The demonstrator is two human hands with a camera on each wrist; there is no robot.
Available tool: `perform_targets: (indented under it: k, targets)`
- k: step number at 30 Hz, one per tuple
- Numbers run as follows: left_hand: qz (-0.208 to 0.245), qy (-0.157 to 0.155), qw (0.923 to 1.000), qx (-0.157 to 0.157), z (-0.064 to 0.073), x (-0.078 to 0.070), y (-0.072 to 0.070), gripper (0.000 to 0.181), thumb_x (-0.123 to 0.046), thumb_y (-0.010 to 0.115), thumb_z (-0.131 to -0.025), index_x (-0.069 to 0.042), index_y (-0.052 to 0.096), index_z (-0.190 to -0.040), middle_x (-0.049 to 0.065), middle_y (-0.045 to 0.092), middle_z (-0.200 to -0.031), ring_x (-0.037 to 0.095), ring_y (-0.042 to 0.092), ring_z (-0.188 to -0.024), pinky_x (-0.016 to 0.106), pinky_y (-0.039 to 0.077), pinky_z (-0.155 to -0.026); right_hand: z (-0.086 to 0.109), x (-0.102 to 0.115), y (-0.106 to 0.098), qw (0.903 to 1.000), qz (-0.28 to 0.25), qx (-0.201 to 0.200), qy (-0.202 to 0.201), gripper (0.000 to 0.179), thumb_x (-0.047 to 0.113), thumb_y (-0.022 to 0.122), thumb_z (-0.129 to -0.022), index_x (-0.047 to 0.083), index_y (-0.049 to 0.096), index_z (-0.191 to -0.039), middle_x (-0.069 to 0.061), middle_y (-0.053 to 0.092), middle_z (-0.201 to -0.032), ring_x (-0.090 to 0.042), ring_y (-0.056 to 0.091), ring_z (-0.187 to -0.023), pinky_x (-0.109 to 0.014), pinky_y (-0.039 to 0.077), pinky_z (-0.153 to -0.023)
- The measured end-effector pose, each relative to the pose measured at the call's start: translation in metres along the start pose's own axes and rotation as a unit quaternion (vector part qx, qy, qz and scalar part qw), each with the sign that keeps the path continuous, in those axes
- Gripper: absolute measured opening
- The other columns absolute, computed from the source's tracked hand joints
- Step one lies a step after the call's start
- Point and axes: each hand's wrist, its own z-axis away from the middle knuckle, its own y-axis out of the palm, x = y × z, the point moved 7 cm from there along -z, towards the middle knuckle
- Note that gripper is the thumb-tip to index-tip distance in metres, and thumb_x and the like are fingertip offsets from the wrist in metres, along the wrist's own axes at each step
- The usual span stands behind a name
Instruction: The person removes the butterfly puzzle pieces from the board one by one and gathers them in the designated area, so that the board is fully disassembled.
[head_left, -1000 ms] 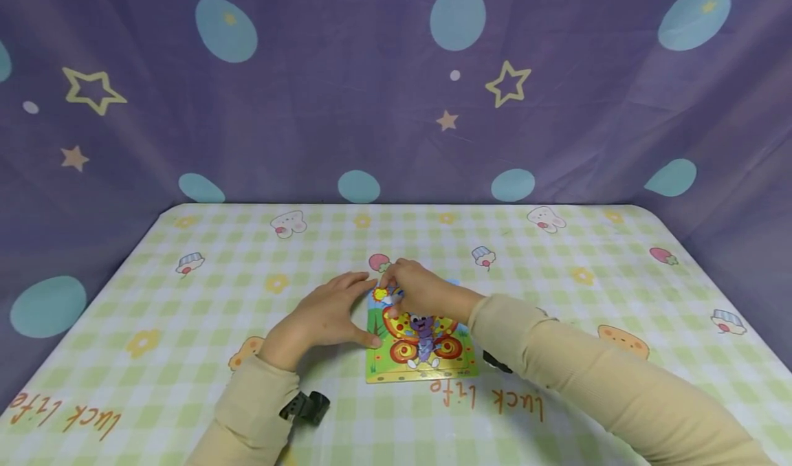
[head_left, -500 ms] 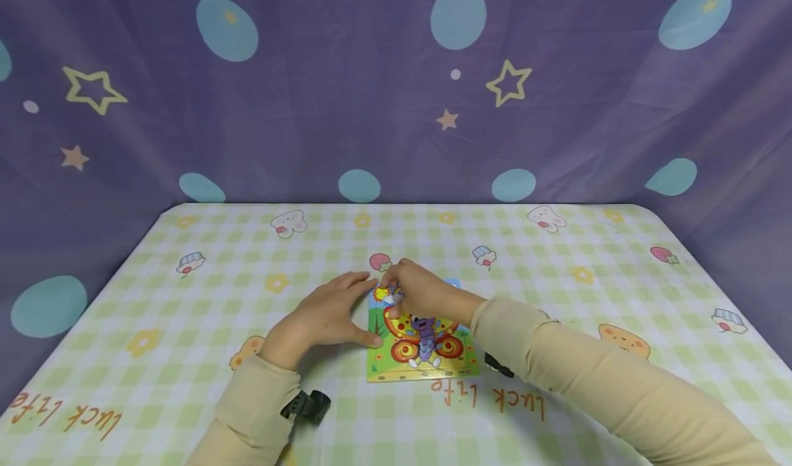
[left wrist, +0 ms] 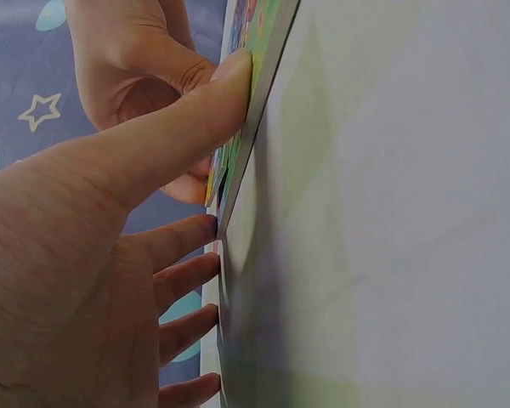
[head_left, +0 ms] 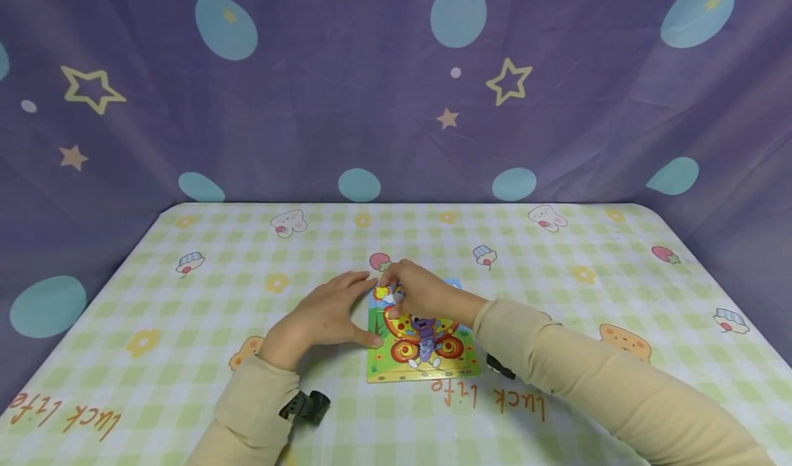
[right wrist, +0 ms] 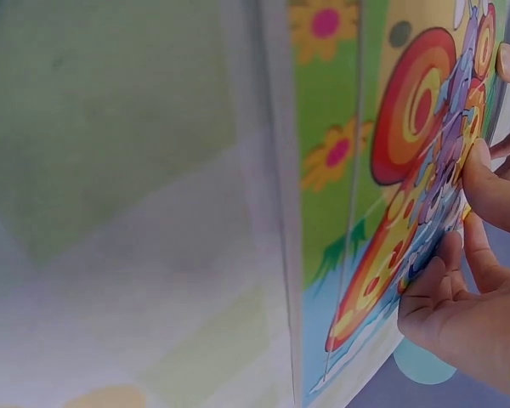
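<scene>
A butterfly jigsaw puzzle (head_left: 386, 370) in a flat board lies on the table in the head view. My left hand (head_left: 322, 315) rests at its left side, thumb pressing the board's edge and the other fingers spread straight out to the tabletop. Over the upper left corner, my right hand (head_left: 423, 293) pinches a puzzle piece (head_left: 382, 293) printed with a sun. In the left wrist view that puzzle piece (left wrist: 214, 185) stands slightly tilted off the board's corner. The right wrist view shows the right thumb and curled fingers (right wrist: 446, 285) at the board's far end, hiding part of the picture.
A checked cloth (head_left: 216, 301) with printed cupcakes, flowers and lettering covers the table. Behind it hangs a purple curtain (head_left: 297, 108) with stars and ovals. A black wrist strap (head_left: 306, 406) shows at the left sleeve.
Both hands stay nearly where they were. The right hand shifts only a trace around the sun corner, and the board has barely moved.
</scene>
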Motion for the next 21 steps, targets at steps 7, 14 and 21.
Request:
perform_targets:
  k: [7,14,21]
  targets:
    - [0.002,-0.003,1.0,0.007,-0.0011,0.0014,0.0017,0.1,-0.054,0.081,-0.075,-0.012,0.037,-0.154,0.008,0.027,-0.161,0.034,0.019,-0.148,0.057,0.022,-0.117,0.0016,-0.0002,0.0003,0.9999,0.008,0.008,0.007,0.045,0.009,0.082,-0.081,0.0,0.063,-0.12,-0.008,0.056,-0.104,-0.019,0.054,-0.091,-0.031,0.051,-0.083]
    - [0.002,0.007,0.9999,0.013,-0.0002,0.0002,0.0016,0.099,-0.056,0.079,-0.077,-0.011,0.036,-0.154,0.011,0.026,-0.161,0.035,0.018,-0.148,0.057,0.02,-0.118,0.0002,-0.0034,-0.0005,0.9999,-0.009,-0.003,0.014,0.042,0.007,0.083,-0.079,0.005,0.061,-0.114,-0.007,0.055,-0.106,-0.021,0.054,-0.096,-0.035,0.05,-0.089]
    - [-0.001,0.008,0.9999,0.008,0.0015,-0.0019,0.001,0.094,-0.054,0.077,-0.08,-0.009,0.037,-0.153,0.013,0.027,-0.16,0.036,0.02,-0.148,0.057,0.021,-0.117,0.001,-0.005,-0.0007,0.9994,-0.028,-0.004,-0.02,0.038,0.009,0.083,-0.08,0.01,0.058,-0.109,-0.006,0.056,-0.106,-0.019,0.053,-0.094,-0.032,0.049,-0.083]
